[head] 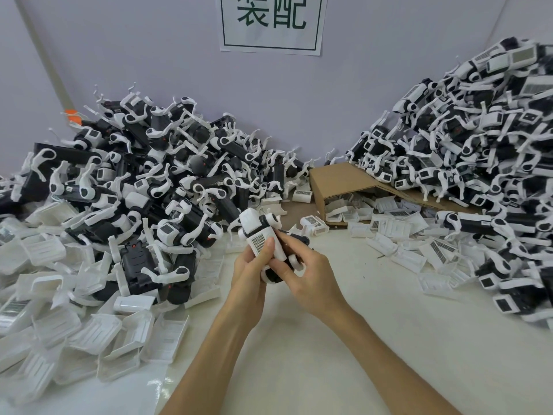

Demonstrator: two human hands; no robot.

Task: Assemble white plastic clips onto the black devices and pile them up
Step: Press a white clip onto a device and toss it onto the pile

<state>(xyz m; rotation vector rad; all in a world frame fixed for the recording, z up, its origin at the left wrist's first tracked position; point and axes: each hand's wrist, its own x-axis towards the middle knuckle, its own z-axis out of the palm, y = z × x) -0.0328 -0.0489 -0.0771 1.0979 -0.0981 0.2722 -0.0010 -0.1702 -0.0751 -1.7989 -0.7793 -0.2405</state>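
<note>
Clamping fingers [267, 250] on a black device [276, 278] and its white clip [258, 232], the left hand [250, 274] and right hand [311, 274] seem midway: one big pile [478, 151] done, many loose clips [89, 330] left.

Glossy white table [389, 339], matt cardboard box [338, 178]

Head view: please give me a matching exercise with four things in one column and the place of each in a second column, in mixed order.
Things
1. paper sign
2. cardboard box
3. black device
4. loose white clips

Places
a. gripped by the left hand and the right hand
b. spread on the table, lower left
c. on the wall, top centre
d. lying on its side between the left pile and the right pile

Pairs: 1-c; 2-d; 3-a; 4-b
</note>
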